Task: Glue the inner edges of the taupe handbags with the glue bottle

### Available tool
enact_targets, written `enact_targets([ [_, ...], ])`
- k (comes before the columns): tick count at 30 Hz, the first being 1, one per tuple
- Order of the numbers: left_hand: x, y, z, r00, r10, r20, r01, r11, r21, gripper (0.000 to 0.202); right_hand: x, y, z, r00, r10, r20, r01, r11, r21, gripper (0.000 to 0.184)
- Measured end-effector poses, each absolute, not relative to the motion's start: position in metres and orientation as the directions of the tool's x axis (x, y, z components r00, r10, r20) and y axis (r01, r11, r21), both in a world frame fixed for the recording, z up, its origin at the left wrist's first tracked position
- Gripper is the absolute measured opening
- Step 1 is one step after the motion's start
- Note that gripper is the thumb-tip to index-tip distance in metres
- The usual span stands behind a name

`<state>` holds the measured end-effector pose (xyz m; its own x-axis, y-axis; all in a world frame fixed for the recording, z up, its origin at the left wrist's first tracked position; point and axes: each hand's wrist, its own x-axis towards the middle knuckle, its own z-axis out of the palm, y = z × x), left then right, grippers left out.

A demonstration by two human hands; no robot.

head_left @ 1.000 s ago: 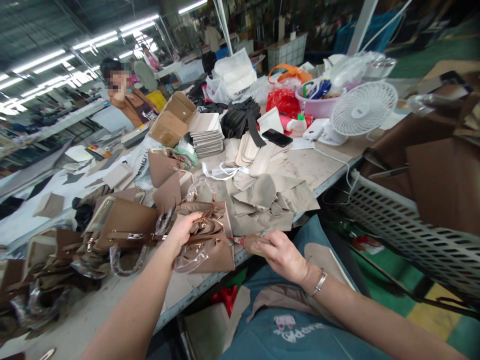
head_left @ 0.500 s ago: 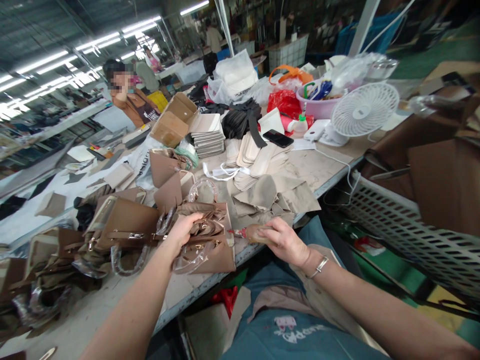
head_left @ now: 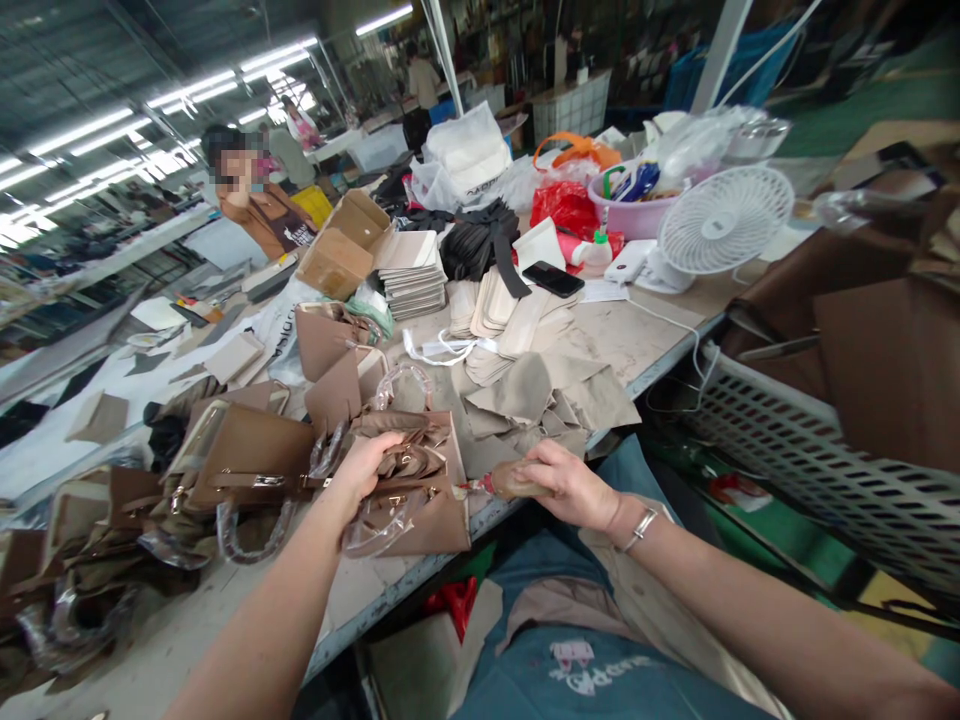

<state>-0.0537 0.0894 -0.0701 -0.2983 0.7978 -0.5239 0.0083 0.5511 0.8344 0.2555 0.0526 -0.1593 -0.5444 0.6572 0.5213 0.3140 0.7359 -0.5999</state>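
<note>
A long workbench (head_left: 637,345) ran from the near edge to the far left of a strip-lit factory hall, heaped with tan bags (head_left: 240,455), cut lining pieces (head_left: 540,395), a stack of panels (head_left: 411,272) and an open carton (head_left: 341,245); a white fan (head_left: 724,220), a pink basin (head_left: 634,215) and a phone (head_left: 553,278) sat far right. Another worker (head_left: 259,205) stood across the bench. At the near edge, the left hand (head_left: 364,465) gripped the crumpled top of one bag (head_left: 420,500), apparently pinning it steady, its handle wrapped in clear film. Just right of it, the right hand (head_left: 574,485) was clenched on a brown tool (head_left: 506,482) whose red tip pointed at the bag.
</note>
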Motion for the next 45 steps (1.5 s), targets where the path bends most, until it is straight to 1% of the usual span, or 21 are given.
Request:
enact_targets([
  [3, -0.053, 0.090, -0.069, -0.298, 0.789, -0.537, 0.015, 0.566, 0.824, 0.026, 0.256, 0.057, -0.156, -0.532, 0.654, 0.539, 0.297, 0.740, -0.604, 0.023],
  [8, -0.055, 0.092, -0.072, -0.311, 0.759, -0.572, 0.012, 0.605, 0.796, 0.021, 0.254, 0.067, -0.160, -0.463, 0.682, 0.567, 0.332, 0.726, -0.602, 0.019],
  [15, -0.059, 0.093, -0.077, -0.299, 0.757, -0.580, 0.003, 0.609, 0.793, 0.025, 0.254, 0.081, -0.160, -0.371, 0.704, 0.606, 0.341, 0.710, -0.616, 0.028],
  [22, -0.056, 0.094, -0.074, -0.288, 0.748, -0.598, -0.004, 0.624, 0.782, 0.027, 0.255, 0.068, -0.169, -0.430, 0.687, 0.586, 0.307, 0.721, -0.621, 0.018],
  [26, -0.057, 0.095, -0.075, -0.296, 0.740, -0.604, -0.004, 0.631, 0.776, 0.024, 0.255, 0.069, -0.169, -0.437, 0.680, 0.588, 0.295, 0.726, -0.621, 0.019],
  [30, -0.055, 0.094, -0.072, -0.304, 0.734, -0.608, 0.011, 0.640, 0.768, 0.020, 0.254, 0.085, -0.164, -0.379, 0.698, 0.607, 0.305, 0.714, -0.631, 0.024],
  [37, -0.054, 0.094, -0.068, -0.305, 0.719, -0.624, 0.024, 0.661, 0.750, 0.018, 0.251, 0.100, -0.161, -0.310, 0.712, 0.631, 0.299, 0.703, -0.646, 0.027],
  [41, -0.056, 0.096, -0.071, -0.312, 0.710, -0.631, 0.010, 0.666, 0.746, 0.017, 0.252, 0.090, -0.170, -0.343, 0.714, 0.610, 0.291, 0.698, -0.654, 0.030],
  [45, -0.057, 0.098, -0.074, -0.326, 0.700, -0.635, -0.004, 0.671, 0.742, 0.016, 0.253, 0.079, -0.172, -0.406, 0.696, 0.592, 0.274, 0.711, -0.648, 0.029],
])
